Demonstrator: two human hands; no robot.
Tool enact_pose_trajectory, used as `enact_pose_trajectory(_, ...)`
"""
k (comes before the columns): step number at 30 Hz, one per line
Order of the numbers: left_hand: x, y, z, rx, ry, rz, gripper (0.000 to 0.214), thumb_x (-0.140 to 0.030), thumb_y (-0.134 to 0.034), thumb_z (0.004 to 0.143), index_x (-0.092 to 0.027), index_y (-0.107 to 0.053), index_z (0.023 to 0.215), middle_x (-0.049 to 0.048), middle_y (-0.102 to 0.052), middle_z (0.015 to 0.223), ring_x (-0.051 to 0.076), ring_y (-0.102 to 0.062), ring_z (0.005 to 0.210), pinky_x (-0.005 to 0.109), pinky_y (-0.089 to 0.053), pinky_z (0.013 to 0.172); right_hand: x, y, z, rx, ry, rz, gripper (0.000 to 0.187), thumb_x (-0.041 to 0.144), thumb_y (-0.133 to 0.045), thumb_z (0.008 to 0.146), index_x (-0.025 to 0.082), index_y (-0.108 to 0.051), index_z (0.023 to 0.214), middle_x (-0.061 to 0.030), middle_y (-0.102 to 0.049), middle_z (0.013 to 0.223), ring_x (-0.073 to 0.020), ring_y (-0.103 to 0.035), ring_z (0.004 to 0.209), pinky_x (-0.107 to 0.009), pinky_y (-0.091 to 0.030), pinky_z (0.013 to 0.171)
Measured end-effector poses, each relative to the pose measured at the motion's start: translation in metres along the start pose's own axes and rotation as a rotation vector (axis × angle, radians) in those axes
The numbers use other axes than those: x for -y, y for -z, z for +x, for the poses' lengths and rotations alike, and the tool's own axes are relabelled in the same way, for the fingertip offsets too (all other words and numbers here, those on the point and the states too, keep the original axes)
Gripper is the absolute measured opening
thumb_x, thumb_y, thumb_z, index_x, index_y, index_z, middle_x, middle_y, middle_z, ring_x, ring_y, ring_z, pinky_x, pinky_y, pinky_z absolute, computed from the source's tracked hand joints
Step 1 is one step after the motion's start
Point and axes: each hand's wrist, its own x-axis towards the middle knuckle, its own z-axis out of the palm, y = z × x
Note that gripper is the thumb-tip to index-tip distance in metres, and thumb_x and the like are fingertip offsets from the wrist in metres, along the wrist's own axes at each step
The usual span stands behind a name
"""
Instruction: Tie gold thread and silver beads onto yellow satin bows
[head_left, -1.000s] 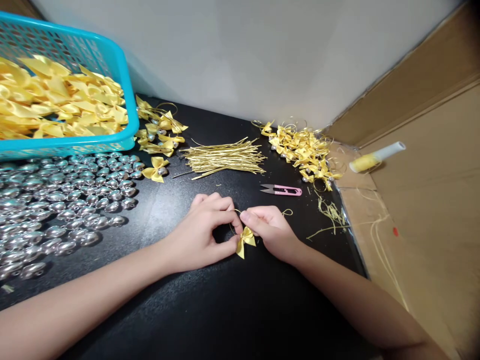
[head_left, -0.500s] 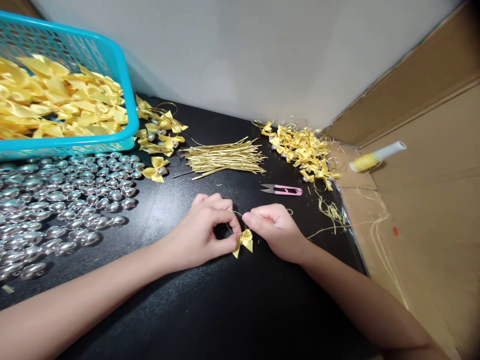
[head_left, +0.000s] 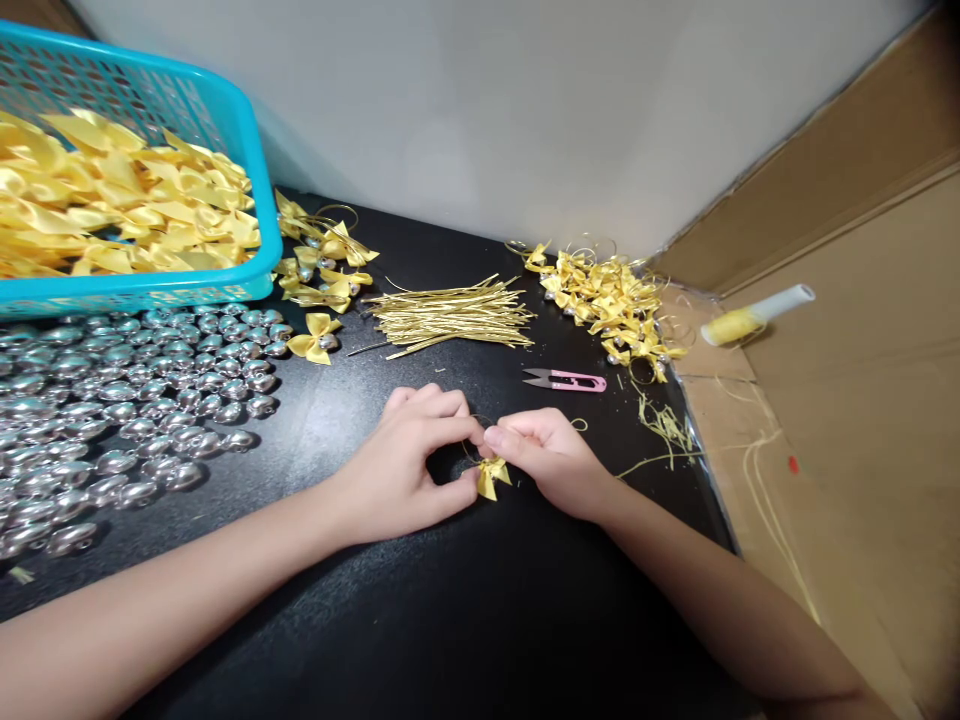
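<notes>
My left hand (head_left: pixel 405 460) and my right hand (head_left: pixel 551 455) meet at the middle of the black table (head_left: pixel 450 620). Between their fingertips sits a small yellow ribbon bow (head_left: pixel 491 475), pinched by both hands. A thin gold cord (head_left: pixel 474 425) loops up from the bow between my thumbs. Both hands are closed in a pinch, fingers curled.
A blue basket (head_left: pixel 247 190) of yellow bows stands at the far left. Several silver beads (head_left: pixel 135 420) are spread below it. A bundle of gold cords (head_left: pixel 450 315), pink thread snips (head_left: pixel 566 380), a pile of finished bows (head_left: pixel 607 300) and a yellow thread spool (head_left: pixel 750 315) on cardboard lie beyond.
My hands have drawn closer together over the bow. The bow has turned and sits a little higher, with the gold cord loop tighter between my fingers.
</notes>
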Motion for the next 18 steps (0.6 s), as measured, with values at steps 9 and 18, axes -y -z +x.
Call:
enact_pose_trajectory(9, 0.001, -0.0014, 0.0, -0.038, -0.001, 0.007, 0.013, -0.028, -0.056, 0.082, -0.022, -0.067, 0.081, 0.0002, -0.053, 0.074, 0.017, -0.043, 0.075, 0.034, -0.028, 0.071, 0.0003, -0.0002, 0.0004, -0.002, 0.012, 0.004, 0.05, 0.054, -0.051, 0.085, 0.018, -0.037, 0.053, 0.006, -0.029, 0.053, -0.0069, -0.026, 0.052, -0.022, -0.022, 0.048)
enact_pose_trajectory(18, 0.0013, -0.0008, 0.0007, -0.036, 0.015, -0.008, 0.016, -0.027, -0.054, 0.084, -0.023, -0.069, 0.078, -0.0005, -0.052, 0.071, 0.016, -0.044, 0.074, 0.034, -0.028, 0.072, -0.0014, 0.0019, 0.005, -0.153, 0.144, -0.156, 0.039, 0.04, -0.05, 0.089, 0.019, -0.037, 0.058, 0.0066, -0.032, 0.054, -0.0075, -0.029, 0.051, -0.023, -0.025, 0.048)
